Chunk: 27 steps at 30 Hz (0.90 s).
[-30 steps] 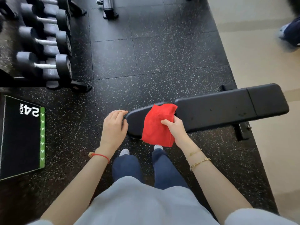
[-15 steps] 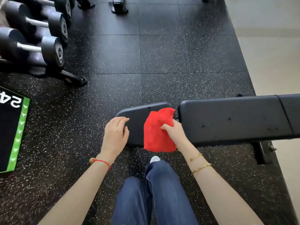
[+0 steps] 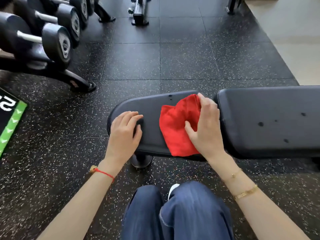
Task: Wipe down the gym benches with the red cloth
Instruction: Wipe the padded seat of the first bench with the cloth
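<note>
Two pads make up the black bench (image 3: 270,118) on speckled rubber flooring (image 3: 173,61). The red cloth (image 3: 176,125) lies on the seat pad (image 3: 150,108), right hand (image 3: 206,127) pinching it; left hand (image 3: 124,134) rests relaxed at nine o'clock. Dumbbells (image 3: 55,40) at ten o'clock.

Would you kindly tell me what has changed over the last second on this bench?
The right hand has drawn the cloth up from the near edge flat onto the seat pad. The left hand slid from the pad's end onto its top. The right hand still grips the cloth; the bench is unmoved.
</note>
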Available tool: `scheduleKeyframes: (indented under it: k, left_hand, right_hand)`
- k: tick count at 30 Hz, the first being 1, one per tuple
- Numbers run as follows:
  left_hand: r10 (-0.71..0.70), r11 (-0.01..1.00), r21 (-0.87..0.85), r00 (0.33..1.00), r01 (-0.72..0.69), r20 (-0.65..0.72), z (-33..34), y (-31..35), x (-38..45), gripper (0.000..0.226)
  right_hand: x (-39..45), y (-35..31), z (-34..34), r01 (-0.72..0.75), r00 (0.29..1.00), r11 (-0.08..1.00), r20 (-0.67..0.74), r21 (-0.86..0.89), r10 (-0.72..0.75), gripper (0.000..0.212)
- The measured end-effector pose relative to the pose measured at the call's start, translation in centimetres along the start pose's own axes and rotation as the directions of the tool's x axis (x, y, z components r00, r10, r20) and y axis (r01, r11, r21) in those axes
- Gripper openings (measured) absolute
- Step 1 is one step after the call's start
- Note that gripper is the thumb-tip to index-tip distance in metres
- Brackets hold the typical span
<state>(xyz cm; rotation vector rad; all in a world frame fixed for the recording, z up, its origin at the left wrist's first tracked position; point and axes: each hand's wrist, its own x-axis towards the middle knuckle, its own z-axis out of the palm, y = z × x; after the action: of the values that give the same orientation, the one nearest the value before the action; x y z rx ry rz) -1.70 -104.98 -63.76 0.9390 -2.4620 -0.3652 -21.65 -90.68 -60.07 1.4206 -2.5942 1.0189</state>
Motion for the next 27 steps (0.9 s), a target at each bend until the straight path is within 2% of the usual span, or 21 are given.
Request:
scheduleKeyframes:
  k: [2,4,6,8,16,20,23,25,27]
  left_hand:
    - [0.012,1.0,-0.011,1.0,-0.013,-0.025,0.6,-0.3,-0.3,0.03]
    - [0.026,0.999,-0.018,0.998,-0.027,-0.053,0.9,-0.6,-0.4,0.029]
    - [0.029,0.999,-0.028,0.997,-0.031,-0.073,1.1,-0.7,-0.6,0.029]
    - [0.032,0.999,-0.037,0.996,-0.035,-0.083,1.1,-0.8,-0.6,0.029]
    - [0.031,0.998,-0.046,0.996,-0.035,-0.08,0.7,-0.9,-0.5,0.029]
    - [0.023,0.998,-0.056,0.996,-0.028,-0.091,0.9,-1.3,-0.1,0.027]
    - [0.007,0.996,-0.086,0.993,-0.017,-0.115,1.2,-1.5,-0.3,0.027]
    - [0.007,0.995,-0.097,0.993,-0.018,-0.118,1.3,-1.6,-0.4,0.026]
    - [0.003,0.995,-0.103,0.993,-0.015,-0.118,1.3,-1.6,-0.5,0.023]
  right_hand:
    - [-0.8,-0.1,0.0,0.103,0.994,0.987,-0.025,-0.123,-0.107,0.065]
    - [-1.7,-0.3,0.3,0.196,0.979,0.97,0.085,-0.147,-0.185,0.057]
    - [-2.6,-0.5,0.8,0.227,0.954,0.955,0.241,-0.19,-0.179,0.062]
    - [-3.0,-0.3,1.5,0.219,0.941,0.936,0.312,-0.275,-0.128,0.068]
    - [3.1,-0.5,4.3,0.007,0.958,0.924,0.267,-0.382,0.103,0.065]
    - [3.6,-2.4,5.7,0.094,0.956,0.927,0.293,-0.363,0.018,0.061]
    - [1.6,-0.7,4.6,0.18,0.96,0.911,0.269,-0.371,-0.08,0.058]
    - [1.8,1.3,3.4,0.123,0.969,0.915,0.245,-0.385,-0.027,0.056]
    - [3.6,2.7,2.9,0.015,0.969,0.908,0.232,-0.418,0.09,0.057]
